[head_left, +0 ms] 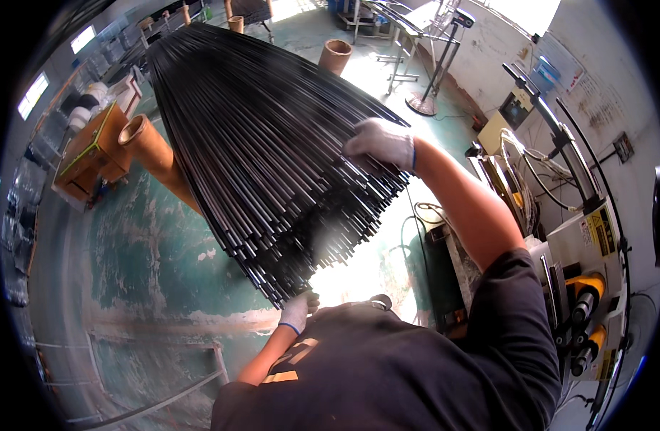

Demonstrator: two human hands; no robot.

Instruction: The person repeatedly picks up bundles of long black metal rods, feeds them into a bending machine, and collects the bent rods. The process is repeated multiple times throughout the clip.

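Observation:
A large bundle of long, thin black rods (244, 136) stretches from near my body to the far left, its near ends uneven. My right hand (382, 141), in a white glove, is closed over rods along the bundle's right side, near their front ends. At the bundle's lower tip, close to my body, my gloved left hand (299, 311) is beside the rod ends with its fingers curled. What those fingers hold, if anything, is hidden.
Brown cardboard tubes (150, 154) stand left of the bundle, and another tube (335, 57) behind it. A wooden box (93, 151) is at the left. Machinery with cables and yellow-black parts (588, 294) lines my right. A metal frame (165, 399) lies low at the left.

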